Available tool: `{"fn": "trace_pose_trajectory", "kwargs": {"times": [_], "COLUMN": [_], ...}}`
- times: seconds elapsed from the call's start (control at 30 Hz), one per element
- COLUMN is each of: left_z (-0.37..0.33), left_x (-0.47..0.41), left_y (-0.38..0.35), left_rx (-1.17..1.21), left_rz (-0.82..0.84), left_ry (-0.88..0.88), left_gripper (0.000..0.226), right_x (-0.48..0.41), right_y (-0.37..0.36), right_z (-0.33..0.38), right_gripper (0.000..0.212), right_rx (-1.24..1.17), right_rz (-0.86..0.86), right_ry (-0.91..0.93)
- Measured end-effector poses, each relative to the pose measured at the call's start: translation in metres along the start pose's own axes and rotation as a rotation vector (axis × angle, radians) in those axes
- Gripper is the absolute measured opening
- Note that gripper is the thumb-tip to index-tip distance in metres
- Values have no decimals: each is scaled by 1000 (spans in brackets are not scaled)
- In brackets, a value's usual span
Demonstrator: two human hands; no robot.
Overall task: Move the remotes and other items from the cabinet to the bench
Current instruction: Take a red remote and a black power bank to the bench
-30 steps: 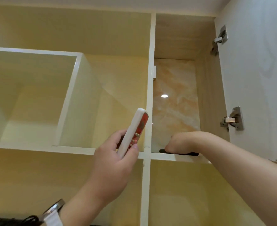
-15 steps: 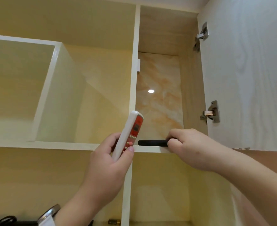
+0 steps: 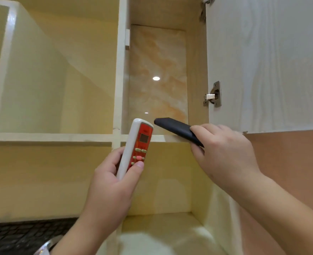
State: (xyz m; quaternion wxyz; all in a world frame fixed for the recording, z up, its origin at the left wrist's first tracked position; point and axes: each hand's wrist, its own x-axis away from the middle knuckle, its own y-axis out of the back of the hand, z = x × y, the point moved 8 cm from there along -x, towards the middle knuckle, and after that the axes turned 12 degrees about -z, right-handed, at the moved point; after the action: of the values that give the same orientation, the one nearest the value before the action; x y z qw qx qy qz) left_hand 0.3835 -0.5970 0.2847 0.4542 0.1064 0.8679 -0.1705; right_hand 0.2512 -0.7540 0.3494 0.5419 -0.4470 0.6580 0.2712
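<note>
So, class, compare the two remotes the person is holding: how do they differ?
The white remote has a red face with buttons and a screen; the black remote shows only plain dark surface. The white remote stands nearly upright in the left hand; the black remote slants in the right hand. Both are slim.

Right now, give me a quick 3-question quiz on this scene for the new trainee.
1. True or false: the black remote lies flat on the shelf, untouched.
2. What does the left hand hold? A) white remote with a red face B) a keyboard C) nothing
3. Fill in: the cabinet door on the right stands ____.

Key:
1. False. The right hand grips it, and it is tilted.
2. A
3. open
</note>
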Motion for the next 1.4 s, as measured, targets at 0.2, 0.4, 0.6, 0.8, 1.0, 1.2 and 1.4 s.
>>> {"fn": "trace_pose_trajectory", "kwargs": {"times": [0.2,0.4,0.6,0.8,1.0,1.2,1.4], "left_z": [9,28,49,76,106,108,74], "left_x": [32,51,77,124,185,259,332], "left_y": [-20,-32,-30,-16,-5,-5,-13], "left_rx": [12,114,278,390,504,575,631], "left_rz": [72,159,222,358,521,754,933], "left_ry": [28,133,301,455,658,820,1016], "left_gripper": [20,16,15,17,16,24,18], "right_x": [28,77,143,212,270,315,323], "right_y": [21,32,50,72,130,209,292], "right_z": [-11,-18,8,56,99,130,146], "right_gripper": [16,8,2,19,25,29,28], "right_rx": [-133,-436,-594,-758,-563,-252,17], "right_rz": [-147,-48,55,32,-21,-82,-168], "right_ry": [-149,-596,-1065,-1566,-1721,-1838,-1841]}}
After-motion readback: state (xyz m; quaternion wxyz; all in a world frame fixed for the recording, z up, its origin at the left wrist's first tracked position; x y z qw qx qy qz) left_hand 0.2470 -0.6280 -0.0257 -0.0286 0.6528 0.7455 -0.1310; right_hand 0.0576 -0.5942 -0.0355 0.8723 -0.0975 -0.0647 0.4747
